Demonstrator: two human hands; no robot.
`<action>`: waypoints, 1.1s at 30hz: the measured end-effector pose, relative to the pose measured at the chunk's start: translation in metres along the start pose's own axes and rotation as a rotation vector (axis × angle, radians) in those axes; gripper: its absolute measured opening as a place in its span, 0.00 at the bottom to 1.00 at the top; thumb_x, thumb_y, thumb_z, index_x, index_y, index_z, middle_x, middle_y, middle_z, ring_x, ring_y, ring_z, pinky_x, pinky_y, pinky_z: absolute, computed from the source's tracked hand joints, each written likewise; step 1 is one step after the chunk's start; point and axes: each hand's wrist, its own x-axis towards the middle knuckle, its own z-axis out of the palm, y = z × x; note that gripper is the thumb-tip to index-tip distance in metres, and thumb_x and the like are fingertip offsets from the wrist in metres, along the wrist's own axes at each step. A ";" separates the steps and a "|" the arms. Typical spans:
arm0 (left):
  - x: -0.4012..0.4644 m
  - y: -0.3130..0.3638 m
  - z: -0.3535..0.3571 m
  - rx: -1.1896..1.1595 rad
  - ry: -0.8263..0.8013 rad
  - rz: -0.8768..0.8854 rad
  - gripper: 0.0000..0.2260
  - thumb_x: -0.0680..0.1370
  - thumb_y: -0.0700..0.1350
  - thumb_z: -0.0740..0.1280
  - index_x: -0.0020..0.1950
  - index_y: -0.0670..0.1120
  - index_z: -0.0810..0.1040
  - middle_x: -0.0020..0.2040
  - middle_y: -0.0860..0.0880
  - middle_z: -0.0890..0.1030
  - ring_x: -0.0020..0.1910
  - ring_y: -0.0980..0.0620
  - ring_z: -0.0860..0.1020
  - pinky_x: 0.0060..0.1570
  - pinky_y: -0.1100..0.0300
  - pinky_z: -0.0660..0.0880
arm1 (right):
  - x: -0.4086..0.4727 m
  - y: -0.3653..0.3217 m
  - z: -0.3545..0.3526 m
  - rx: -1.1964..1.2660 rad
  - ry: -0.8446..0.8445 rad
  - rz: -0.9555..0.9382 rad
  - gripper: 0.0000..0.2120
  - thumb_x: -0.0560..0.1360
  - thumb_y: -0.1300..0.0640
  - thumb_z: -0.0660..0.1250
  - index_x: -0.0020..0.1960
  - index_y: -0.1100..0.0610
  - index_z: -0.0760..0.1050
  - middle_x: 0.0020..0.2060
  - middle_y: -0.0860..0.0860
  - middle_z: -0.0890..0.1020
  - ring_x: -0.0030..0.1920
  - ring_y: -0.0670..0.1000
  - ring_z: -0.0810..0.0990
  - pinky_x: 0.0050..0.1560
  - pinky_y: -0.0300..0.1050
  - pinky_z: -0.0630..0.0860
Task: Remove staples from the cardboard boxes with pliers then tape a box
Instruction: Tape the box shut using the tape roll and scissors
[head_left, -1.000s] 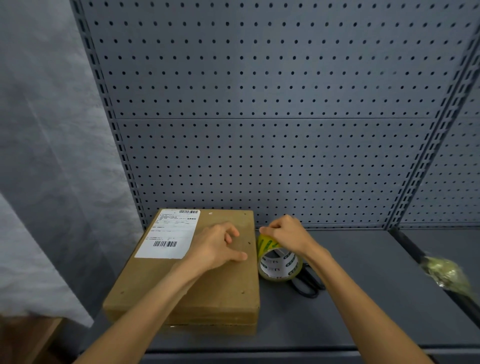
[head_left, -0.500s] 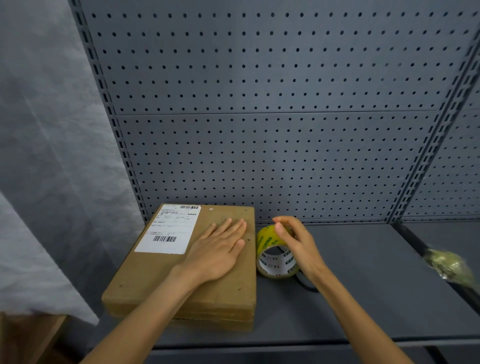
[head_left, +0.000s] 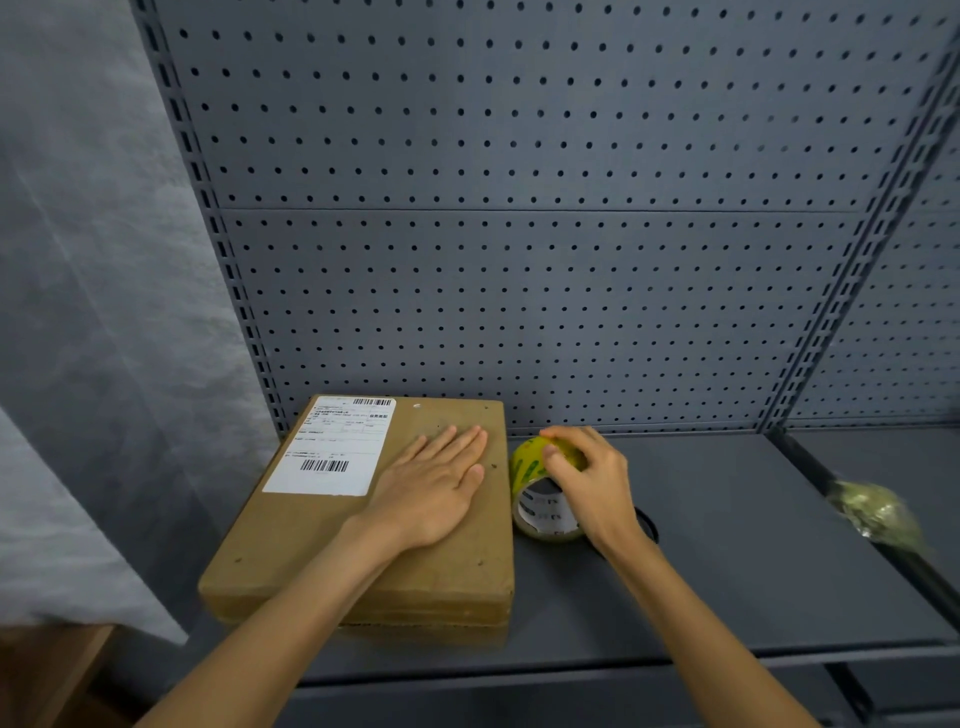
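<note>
Cardboard box (head_left: 374, 540): 1, flat on the shelf (head_left: 727, 561) against the pegboard (head_left: 519, 260); your left hand (head_left: 434, 493) lies on it with fingers straight, likely steadying it. Tape roll (head_left: 535, 499): on edge just beside the box; your right hand (head_left: 592, 478) pinches its top, probably seeking the tape end. Dark loop (head_left: 648, 522) behind the wrist: mostly hidden, unidentifiable. Staples, pliers: not discernible.

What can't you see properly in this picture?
- Black tool, head view: mostly hidden behind the right hand and the tape; I cannot tell what it is.
- Label on the box: print too small to read.
- Greenish lump at the right: blurred.
- Box top under the left hand: covered by the flat palm.
</note>
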 end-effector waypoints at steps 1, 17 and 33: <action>0.000 -0.001 0.000 -0.004 -0.004 0.000 0.22 0.82 0.55 0.39 0.76 0.56 0.40 0.76 0.61 0.41 0.73 0.62 0.39 0.73 0.58 0.38 | 0.002 -0.003 -0.003 -0.045 -0.022 -0.006 0.08 0.74 0.57 0.67 0.50 0.47 0.79 0.45 0.46 0.77 0.44 0.42 0.77 0.43 0.36 0.72; -0.007 -0.006 0.001 -0.020 -0.003 -0.032 0.22 0.82 0.54 0.38 0.76 0.55 0.40 0.76 0.60 0.41 0.74 0.60 0.39 0.74 0.56 0.38 | 0.012 -0.012 -0.026 -0.872 -0.319 -0.256 0.21 0.78 0.45 0.50 0.57 0.52 0.78 0.48 0.49 0.77 0.51 0.50 0.73 0.41 0.41 0.64; -0.011 -0.001 -0.019 0.019 0.115 -0.132 0.21 0.83 0.54 0.46 0.69 0.48 0.68 0.70 0.50 0.68 0.69 0.51 0.64 0.69 0.53 0.59 | -0.001 0.004 -0.020 -0.362 -0.323 -0.007 0.22 0.78 0.47 0.58 0.71 0.48 0.67 0.64 0.46 0.73 0.66 0.48 0.68 0.64 0.48 0.67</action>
